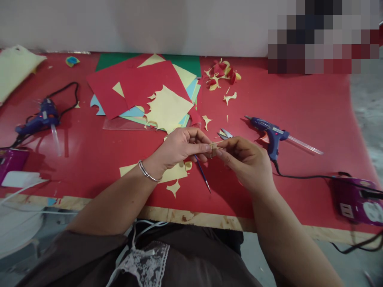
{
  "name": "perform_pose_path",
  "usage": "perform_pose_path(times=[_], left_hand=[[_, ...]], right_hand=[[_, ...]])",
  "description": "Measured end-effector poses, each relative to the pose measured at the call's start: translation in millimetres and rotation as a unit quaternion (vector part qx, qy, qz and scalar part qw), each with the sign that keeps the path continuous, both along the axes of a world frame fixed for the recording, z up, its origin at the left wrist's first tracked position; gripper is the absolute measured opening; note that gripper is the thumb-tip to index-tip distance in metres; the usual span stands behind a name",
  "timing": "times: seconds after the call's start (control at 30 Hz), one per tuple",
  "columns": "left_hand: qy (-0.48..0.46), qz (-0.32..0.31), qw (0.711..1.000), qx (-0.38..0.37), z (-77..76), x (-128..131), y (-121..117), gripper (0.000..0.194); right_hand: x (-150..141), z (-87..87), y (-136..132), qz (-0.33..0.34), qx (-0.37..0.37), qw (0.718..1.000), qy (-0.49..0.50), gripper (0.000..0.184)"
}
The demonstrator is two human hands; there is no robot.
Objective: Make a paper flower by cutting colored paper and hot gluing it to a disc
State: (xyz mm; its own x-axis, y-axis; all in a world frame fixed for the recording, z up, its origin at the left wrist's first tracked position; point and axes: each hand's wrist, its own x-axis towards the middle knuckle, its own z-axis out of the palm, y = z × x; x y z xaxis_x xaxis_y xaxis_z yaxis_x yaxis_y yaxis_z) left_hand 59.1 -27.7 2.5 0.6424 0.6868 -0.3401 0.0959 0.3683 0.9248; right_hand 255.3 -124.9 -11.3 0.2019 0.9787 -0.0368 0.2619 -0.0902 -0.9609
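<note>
My left hand (184,147) and my right hand (248,159) meet over the middle of the table, fingertips pinched together. Between them is a small pale yellow paper piece (213,149), partly hidden by the fingers; its exact shape is hard to make out. Just behind my right fingers lie scissors (225,134), mostly covered. A thin blue-handled paintbrush (204,176) slants out from under my left fingers; whether I touch it cannot be told. Cut yellow paper (175,173) lies beneath my left wrist, with a curved scrap (173,188) in front of it.
A blue glue gun (271,133) with a clear stick lies right, its cord running to a purple box (357,199). Another glue gun (44,117) rests left. Layered red paper sheets (143,85), a notched yellow sheet (169,107) and a scrap pile (221,75) lie farther back.
</note>
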Motion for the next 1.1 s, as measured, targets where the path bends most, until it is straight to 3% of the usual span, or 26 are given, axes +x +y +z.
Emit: perform_pose_path(times=[0.2, 0.8, 1.1], left_hand=[[0.006, -0.002, 1.000, 0.016, -0.9, 0.1, -1.2, 0.027], [0.031, -0.012, 0.998, 0.049, 0.4, 2.0, -4.3, 0.024], [-0.012, -0.036, 0.999, 0.008, -1.8, 0.3, -2.5, 0.017]], right_hand=[[1.6, 3.2, -0.2, -0.004, 0.011, 1.000, -0.015, 0.023], [-1.2, 5.0, 1.1, -0.013, 0.032, 0.999, -0.024, 0.025], [-1.2, 5.1, 0.5, -0.020, 0.036, 0.999, -0.027, 0.027]])
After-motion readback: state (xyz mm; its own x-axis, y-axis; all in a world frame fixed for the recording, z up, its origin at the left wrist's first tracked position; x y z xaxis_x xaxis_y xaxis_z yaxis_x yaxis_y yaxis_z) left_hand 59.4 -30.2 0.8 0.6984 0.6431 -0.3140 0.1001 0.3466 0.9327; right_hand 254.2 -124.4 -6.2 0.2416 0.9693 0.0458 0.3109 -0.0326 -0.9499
